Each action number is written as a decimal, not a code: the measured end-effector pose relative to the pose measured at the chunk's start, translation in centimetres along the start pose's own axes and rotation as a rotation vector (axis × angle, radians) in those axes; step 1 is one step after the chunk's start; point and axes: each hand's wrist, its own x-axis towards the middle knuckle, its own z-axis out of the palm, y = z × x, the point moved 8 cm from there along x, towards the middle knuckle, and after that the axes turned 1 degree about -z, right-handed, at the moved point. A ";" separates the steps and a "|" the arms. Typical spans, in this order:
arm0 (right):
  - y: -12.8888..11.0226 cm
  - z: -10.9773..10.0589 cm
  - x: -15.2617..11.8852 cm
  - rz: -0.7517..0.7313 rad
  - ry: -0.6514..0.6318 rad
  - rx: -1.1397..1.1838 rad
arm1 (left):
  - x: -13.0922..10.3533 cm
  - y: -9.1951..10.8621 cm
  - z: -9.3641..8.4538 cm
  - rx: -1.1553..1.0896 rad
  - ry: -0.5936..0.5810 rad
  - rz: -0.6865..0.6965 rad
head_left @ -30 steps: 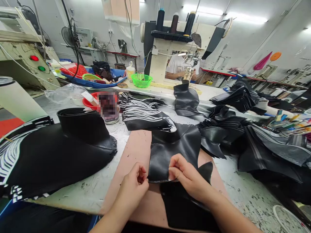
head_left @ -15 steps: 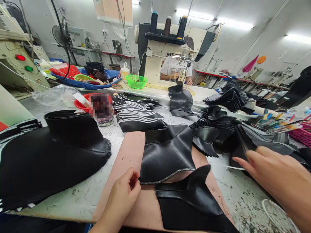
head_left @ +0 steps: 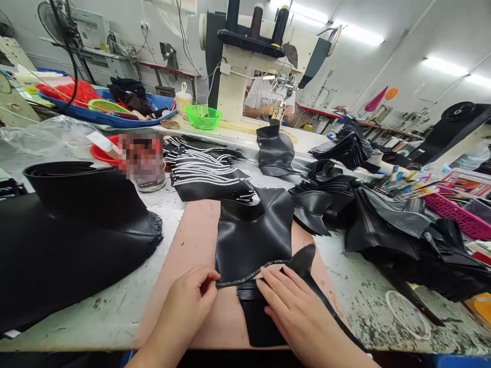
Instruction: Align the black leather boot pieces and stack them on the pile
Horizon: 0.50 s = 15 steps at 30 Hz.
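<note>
A black leather piece (head_left: pixel 255 240) with a curved lower edge lies on a pinkish board (head_left: pixel 192 240). My left hand (head_left: pixel 192 296) pinches its lower left corner between thumb and forefinger. Fingers extended and lying flat, my right hand (head_left: pixel 291 301) rests over the curved edge and on a second black piece (head_left: pixel 253 317) below it. Part of that second piece is hidden under the right hand. Beyond the first piece sits a stack of black pieces with white edges (head_left: pixel 207 174).
A large black stack (head_left: pixel 76 245) covers the left. More black stacks (head_left: pixel 314 204) lie to the right, near a pink basket (head_left: pixel 456 214) and a white ring (head_left: pixel 408 314). Behind stand a can (head_left: pixel 149 181), a green basket (head_left: pixel 203 117) and a sewing machine (head_left: pixel 233 76). A person (head_left: pixel 264 97) sits beyond.
My right hand has come in from the right and now lies on the black pieces. My left hand keeps its pinch at the corner. The view has shifted.
</note>
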 end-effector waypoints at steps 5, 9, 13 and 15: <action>0.5 2.1 2.3 -0.011 -0.173 0.033 | -1.9 0.8 1.1 0.039 -0.032 0.043; 2.9 2.2 0.8 0.110 -0.485 0.179 | -2.8 1.4 2.1 0.038 -0.036 0.088; 3.3 2.1 -0.7 0.192 -0.697 0.300 | -2.9 1.5 2.5 0.042 -0.021 0.115; 2.2 1.9 -0.6 0.136 -0.736 0.429 | -3.0 1.9 3.1 0.050 -0.060 0.158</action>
